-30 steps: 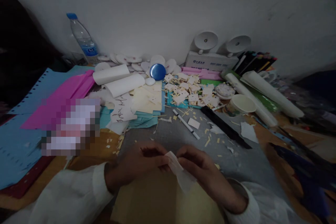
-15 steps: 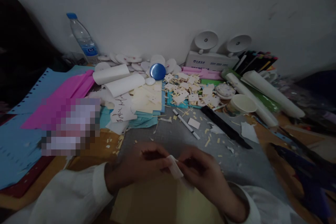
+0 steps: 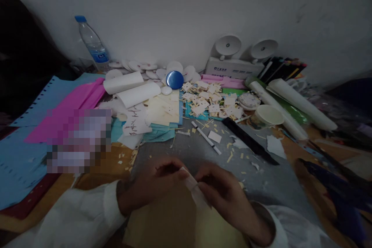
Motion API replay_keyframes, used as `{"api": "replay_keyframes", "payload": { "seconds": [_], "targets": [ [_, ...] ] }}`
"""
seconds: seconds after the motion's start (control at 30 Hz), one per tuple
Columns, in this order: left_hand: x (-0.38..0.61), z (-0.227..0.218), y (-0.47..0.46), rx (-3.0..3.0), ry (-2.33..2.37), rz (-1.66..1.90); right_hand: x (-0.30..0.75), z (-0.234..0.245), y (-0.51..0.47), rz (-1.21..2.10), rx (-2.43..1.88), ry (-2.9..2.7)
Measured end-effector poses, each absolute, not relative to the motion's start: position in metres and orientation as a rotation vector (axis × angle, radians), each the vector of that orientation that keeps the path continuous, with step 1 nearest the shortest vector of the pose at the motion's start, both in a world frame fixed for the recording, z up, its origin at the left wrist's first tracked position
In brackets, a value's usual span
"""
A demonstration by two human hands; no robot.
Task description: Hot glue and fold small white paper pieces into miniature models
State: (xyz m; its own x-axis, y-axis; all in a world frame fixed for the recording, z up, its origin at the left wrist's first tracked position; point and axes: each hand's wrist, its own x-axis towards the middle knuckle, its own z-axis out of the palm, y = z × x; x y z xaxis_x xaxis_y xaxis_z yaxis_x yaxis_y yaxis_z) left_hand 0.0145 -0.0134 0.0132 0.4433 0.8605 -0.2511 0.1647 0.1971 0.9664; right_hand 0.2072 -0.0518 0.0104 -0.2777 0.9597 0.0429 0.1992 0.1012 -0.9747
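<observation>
The left hand (image 3: 151, 186) and the right hand (image 3: 223, 195) both pinch a small white paper strip (image 3: 192, 184) with closed fingers. Below them lies a beige cardboard sheet (image 3: 171, 224) on the grey worktop (image 3: 203, 155).

Left hand (image 3: 151, 186), right hand (image 3: 225, 195) close together, fingertips pinched, forearms angled inward.

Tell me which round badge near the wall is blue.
The shiny blue round badge mid-row; the other round badges around it are all white.

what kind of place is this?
Probably a paper-craft desk against a wall: cut paper scraps, pink sheets, a marker set. Left hand and right hand pinch a paper strip.
</observation>
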Motion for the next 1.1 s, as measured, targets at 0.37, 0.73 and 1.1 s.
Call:
{"api": "replay_keyframes", "payload": {
  "seconds": [0.37,0.73,1.1],
  "targets": [
    [0.009,0.012,-0.018,1.36,1.064,0.683,0.204,0.004,-0.057,1.301,-1.199,-1.523],
    [0.013,0.005,-0.009,1.174,1.062,0.575,0.21,0.006,-0.051,1.445,-1.132,-1.527],
    [0.011,0.011,-0.01,1.452,1.08,0.619,0.209,0.004,-0.044,1.8,-1.022,-1.15]
  ]
}}
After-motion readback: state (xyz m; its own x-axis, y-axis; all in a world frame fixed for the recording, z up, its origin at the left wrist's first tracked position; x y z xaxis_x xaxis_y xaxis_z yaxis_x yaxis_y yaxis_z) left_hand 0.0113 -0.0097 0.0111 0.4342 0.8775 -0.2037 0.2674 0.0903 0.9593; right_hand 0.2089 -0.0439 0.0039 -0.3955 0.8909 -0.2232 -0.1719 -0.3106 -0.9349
